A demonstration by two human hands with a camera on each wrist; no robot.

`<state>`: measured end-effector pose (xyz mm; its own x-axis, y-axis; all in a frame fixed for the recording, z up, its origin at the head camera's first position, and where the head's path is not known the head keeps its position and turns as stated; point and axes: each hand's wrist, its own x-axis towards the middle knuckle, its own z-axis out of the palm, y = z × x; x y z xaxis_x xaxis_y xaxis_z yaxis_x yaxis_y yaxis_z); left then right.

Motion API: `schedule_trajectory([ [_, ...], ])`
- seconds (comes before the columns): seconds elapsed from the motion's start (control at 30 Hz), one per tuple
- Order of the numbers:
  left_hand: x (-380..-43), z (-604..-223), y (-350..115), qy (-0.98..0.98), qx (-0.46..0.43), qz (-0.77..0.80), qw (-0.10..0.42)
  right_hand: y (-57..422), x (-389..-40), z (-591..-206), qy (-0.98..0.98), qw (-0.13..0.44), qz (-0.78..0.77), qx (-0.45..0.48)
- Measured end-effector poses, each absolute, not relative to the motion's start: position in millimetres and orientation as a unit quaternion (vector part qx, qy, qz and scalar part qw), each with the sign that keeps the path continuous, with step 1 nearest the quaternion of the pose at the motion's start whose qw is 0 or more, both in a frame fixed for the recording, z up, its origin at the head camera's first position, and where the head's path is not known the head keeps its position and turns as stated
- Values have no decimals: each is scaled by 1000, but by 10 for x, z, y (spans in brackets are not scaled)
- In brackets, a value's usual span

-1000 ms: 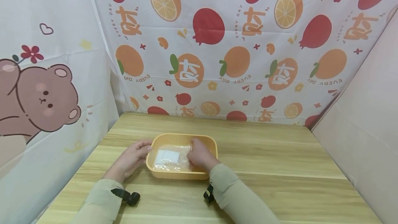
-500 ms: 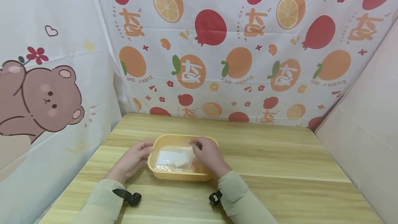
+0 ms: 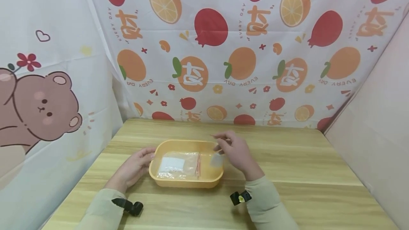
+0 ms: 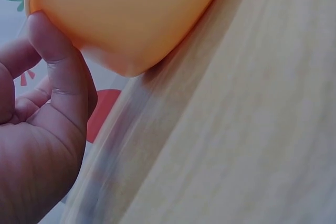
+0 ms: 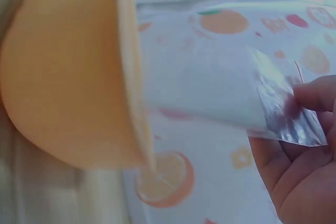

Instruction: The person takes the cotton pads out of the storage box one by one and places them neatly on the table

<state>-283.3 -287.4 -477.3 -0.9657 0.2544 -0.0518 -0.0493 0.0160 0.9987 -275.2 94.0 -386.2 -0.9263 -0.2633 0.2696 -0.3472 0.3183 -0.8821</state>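
Observation:
A yellow plastic tub (image 3: 188,183) stands on the table. My left hand (image 3: 135,168) holds its left end, thumb tip right at the rim in the left wrist view (image 4: 55,87). Inside the tub lie clear zip bags (image 3: 191,162) with red seal lines and a white piece showing through. By the tub's right rim, my right hand (image 3: 236,153) pinches one clear zip bag (image 5: 278,100) near its red seal line. A blurred whitish lower part of that bag (image 3: 217,159) hangs over the right end of the tub.
The wood-grain table (image 3: 287,173) runs to a fruit-printed cloth (image 3: 243,91) at the back. A bear-printed cloth (image 3: 48,105) hangs at the left and a plain white one (image 3: 377,134) at the right. Each wrist carries a black camera mount (image 3: 241,198).
My right hand has lifted one zip bag out of the pile and moved right, up to the tub's right rim. The left hand stays at the tub's left end.

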Motion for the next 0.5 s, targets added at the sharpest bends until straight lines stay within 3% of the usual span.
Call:
schedule_trajectory([
  [0.2, -2823, -4772, -2874, 701, 71, 702, 106, 1232, -2800, -3751, -823, 51, 542, 163],
  [0.5, -2825, -4772, -2877, 701, 66, 702, 105, 1587, -2920, -3780, -833, 6, 538, 129],
])
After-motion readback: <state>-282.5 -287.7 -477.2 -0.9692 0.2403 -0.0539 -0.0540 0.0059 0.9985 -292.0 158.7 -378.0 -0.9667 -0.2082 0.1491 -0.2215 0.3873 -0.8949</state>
